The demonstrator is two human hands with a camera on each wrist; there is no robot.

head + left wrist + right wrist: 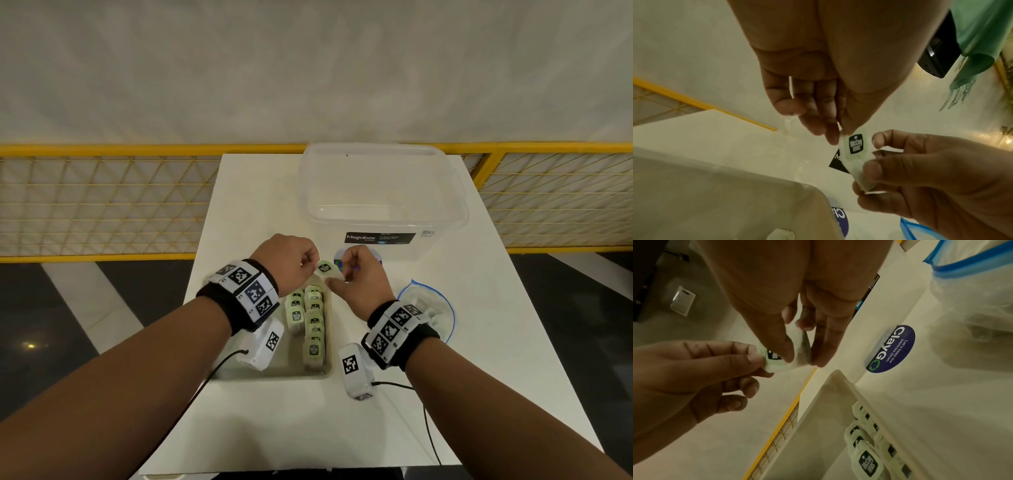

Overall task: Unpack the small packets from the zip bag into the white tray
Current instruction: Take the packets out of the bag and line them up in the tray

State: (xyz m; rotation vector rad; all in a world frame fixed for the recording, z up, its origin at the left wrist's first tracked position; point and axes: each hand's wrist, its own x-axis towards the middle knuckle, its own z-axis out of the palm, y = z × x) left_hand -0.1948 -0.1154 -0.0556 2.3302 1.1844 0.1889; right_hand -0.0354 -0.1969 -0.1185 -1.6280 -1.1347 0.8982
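Note:
A small pale-green packet [325,267] with a black label is held just beyond the far end of the white tray [291,375]. My left hand [310,265] pinches its left end and my right hand [342,271] pinches its right end. In the left wrist view the packet [856,147] hangs between both hands' fingertips. In the right wrist view my thumb and a finger pinch the packet [797,353]. Several matching packets [313,322] lie in rows in the tray. The zip bag [431,301], blue-edged, lies open to the right, partly behind my right wrist.
A clear Megabox container [380,192] stands at the back of the white table. A round blue ClayGo sticker [892,348] lies on the table between the container and the tray. A yellow mesh fence [102,202] runs behind the table. Camera cables trail toward the front edge.

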